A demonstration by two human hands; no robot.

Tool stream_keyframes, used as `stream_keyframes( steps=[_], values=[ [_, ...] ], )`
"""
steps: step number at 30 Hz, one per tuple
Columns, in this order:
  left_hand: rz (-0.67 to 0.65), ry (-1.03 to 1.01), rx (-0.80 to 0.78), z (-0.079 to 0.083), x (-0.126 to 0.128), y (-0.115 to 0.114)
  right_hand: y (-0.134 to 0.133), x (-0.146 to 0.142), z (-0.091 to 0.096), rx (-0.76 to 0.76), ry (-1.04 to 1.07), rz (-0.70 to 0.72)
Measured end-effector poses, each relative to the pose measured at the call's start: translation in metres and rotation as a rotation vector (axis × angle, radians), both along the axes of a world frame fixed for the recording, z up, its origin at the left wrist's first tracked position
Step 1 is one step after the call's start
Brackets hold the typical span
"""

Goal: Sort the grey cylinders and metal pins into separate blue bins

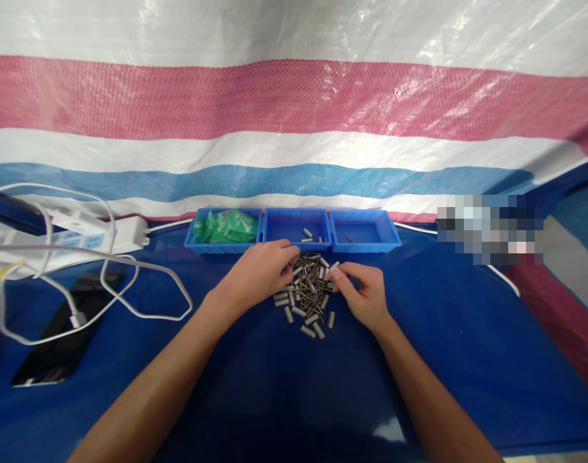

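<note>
A mixed pile of metal screws (314, 296) and short silver metal cylinders (308, 331) lies on the blue table. My left hand (262, 273) reaches over the pile's left edge with its fingers curled together; whatever they may hold is hidden. At the right side of the pile, my right hand (364, 292) pinches a small silver cylinder between thumb and forefinger. Behind the pile, the middle blue bin (286, 222) contains a few cylinders. A thin metal piece (350, 239) lies in the right blue bin (392, 233).
Green plastic bags (226, 226) fill the left blue bin (190, 239). To the left are a white power strip (130, 233), looped white cables (166, 316) and a black phone (57, 354). A striped plastic sheet (294, 96) hangs behind. Something pixelated (489, 225) sits at right.
</note>
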State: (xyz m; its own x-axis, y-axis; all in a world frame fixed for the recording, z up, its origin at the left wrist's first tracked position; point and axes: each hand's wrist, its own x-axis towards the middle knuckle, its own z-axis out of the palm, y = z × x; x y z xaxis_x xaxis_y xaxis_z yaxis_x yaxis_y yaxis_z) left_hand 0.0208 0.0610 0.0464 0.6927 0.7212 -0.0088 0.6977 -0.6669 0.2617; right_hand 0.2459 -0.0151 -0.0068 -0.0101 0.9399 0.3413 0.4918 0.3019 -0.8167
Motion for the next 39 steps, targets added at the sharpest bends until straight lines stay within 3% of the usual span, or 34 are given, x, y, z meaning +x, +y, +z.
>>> stream_keyframes(
  steps=[6, 12, 19, 24, 28, 33, 39],
  values=[
    [-0.049, -0.193, -0.140, 0.004, 0.001, -0.001, 0.002, -0.001, -0.002, -0.043, 0.043, -0.020],
    [-0.065, -0.208, -0.217, 0.002, 0.002, -0.003, 0.004, -0.001, -0.004, -0.109, 0.113, -0.042],
    [0.165, -0.446, -0.180, -0.015, 0.008, -0.002, 0.007, -0.001, -0.009, -0.175, 0.198, 0.004],
    [0.291, -0.544, -0.212, -0.017, 0.015, -0.007, 0.007, -0.007, -0.013, -0.225, 0.296, 0.041],
    [0.321, -0.563, -0.237, -0.017, 0.019, -0.012, 0.008, -0.011, -0.011, -0.249, 0.392, 0.053],
    [0.349, -0.593, -0.290, -0.014, 0.021, -0.015, 0.008, -0.009, -0.011, -0.151, 0.373, -0.027],
    [0.382, -0.688, -0.488, -0.013, 0.021, -0.016, 0.007, -0.009, -0.014, -0.167, 0.467, 0.031]
  ],
)
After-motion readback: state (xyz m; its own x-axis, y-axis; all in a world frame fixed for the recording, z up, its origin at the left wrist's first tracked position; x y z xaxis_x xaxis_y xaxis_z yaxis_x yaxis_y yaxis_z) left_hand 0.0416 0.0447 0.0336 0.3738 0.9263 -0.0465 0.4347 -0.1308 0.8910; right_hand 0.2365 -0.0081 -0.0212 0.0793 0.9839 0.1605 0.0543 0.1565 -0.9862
